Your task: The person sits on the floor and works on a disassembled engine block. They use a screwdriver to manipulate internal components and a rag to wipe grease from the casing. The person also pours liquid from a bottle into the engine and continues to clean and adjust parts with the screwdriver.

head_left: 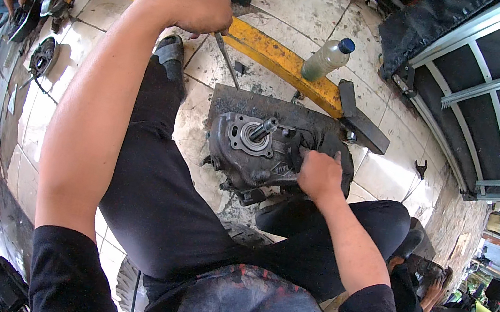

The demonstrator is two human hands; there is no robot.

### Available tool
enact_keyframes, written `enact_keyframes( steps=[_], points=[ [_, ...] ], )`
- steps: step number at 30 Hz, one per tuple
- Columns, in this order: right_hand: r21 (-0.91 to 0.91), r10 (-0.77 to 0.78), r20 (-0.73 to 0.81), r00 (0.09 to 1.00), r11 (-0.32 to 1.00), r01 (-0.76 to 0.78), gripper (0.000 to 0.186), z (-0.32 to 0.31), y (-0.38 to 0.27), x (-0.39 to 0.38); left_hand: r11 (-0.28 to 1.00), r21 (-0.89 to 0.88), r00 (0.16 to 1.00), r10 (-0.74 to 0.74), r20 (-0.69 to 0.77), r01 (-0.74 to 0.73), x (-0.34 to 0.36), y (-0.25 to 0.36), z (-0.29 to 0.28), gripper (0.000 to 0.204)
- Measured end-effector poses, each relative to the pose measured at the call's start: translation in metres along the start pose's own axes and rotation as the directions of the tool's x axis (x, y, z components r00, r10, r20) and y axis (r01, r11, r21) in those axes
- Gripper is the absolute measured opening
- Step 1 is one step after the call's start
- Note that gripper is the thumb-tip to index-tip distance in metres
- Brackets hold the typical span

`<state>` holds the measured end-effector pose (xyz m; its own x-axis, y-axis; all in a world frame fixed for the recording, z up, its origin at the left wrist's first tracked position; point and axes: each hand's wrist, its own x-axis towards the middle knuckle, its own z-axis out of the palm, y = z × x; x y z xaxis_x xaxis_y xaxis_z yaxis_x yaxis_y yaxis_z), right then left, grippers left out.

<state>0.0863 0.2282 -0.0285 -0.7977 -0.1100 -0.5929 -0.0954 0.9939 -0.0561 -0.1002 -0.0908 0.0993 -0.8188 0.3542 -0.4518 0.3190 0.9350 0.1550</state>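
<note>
Grease-blackened cast-metal gear housing (pixel 275 172) sits low between the person's black-trousered legs (pixel 168 189), over a grimy pale tiled floor (pixel 288 4), with a flat dark plate (pixel 230 98) showing along its far edge; whether that plate lies beneath it or belongs to it, I cannot tell. Judging by what shows, the work stands at a partly bared stage: a grey metal flange (pixel 242 145) with bolt holes is exposed, no cover sits over it, and a bright splined steel shaft (pixel 263 130) stands out through its ringed centre. Anything left to do on that face looks undone, since nothing is fitted over the shaft; how much is finished inside the casing is hidden.

As for its look, the casing is dull, ribbed and caked with oily dirt, dark overall, while the flange and shaft are noticeably cleaner and shinier. Small lugs jut from its near side.

Of the hands, the left (pixel 198 12) is closed around a slim grey metal tool (pixel 228 62), its tip slanting down near the plate's far edge. The right (pixel 323 178) rests at the housing's right end, fingers partly curled; I cannot tell whether it grips anything. Beyond lies a yellow painted steel beam (pixel 261 49), with a clear plastic blue-capped bottle (pixel 326 61) upright but leaning in the view.
</note>
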Motion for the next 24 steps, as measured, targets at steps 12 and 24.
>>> enact_keyframes(
  steps=[12, 24],
  points=[
    [-0.071, -0.001, -0.327, 0.945, 0.997, -0.024, 0.028, 0.045, -0.047, 0.034, 0.994, 0.103, 0.993, 0.025, 0.119, -0.037, 0.018, 0.001, 0.000, 0.029],
    [0.748, 0.350, -0.306, 0.885, 0.663, -0.004, 0.033, 0.028, 0.086, 0.013, 0.997, -0.061, 0.997, -0.047, 0.066, 0.051, -0.009, 0.019, -0.015, 0.025]
  ],
)
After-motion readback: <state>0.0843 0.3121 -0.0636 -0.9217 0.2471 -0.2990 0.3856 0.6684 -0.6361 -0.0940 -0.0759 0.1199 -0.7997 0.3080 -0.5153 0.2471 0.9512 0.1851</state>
